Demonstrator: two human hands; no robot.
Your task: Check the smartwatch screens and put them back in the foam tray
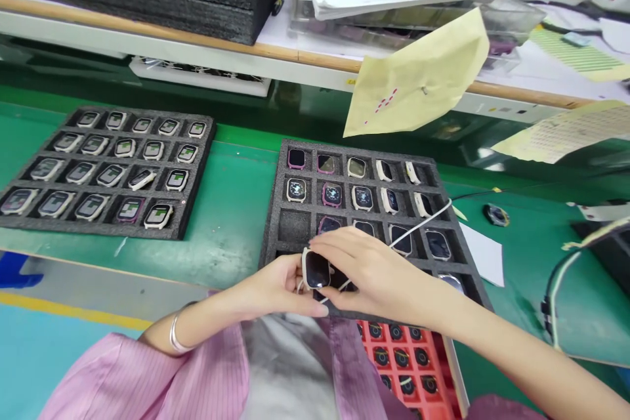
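Observation:
My left hand (278, 285) is closed on a cream-cased smartwatch body (315, 269) with a dark screen, held just above the near edge of a black foam tray (273, 226). My right hand (378, 272) is pinched beside the watch, where a white cable (418, 226) leads in; its end is hidden by my fingers. The tray holds several watch bodies in its cells, some lit, and one cell at the left (294, 226) has nothing in it.
A second black foam tray (194, 184) filled with watch bodies lies at the left on the green belt. A red tray (408, 357) of small round parts sits below my hands. A yellow paper (418, 79) hangs from the shelf. White paper (485, 256) lies right of the tray.

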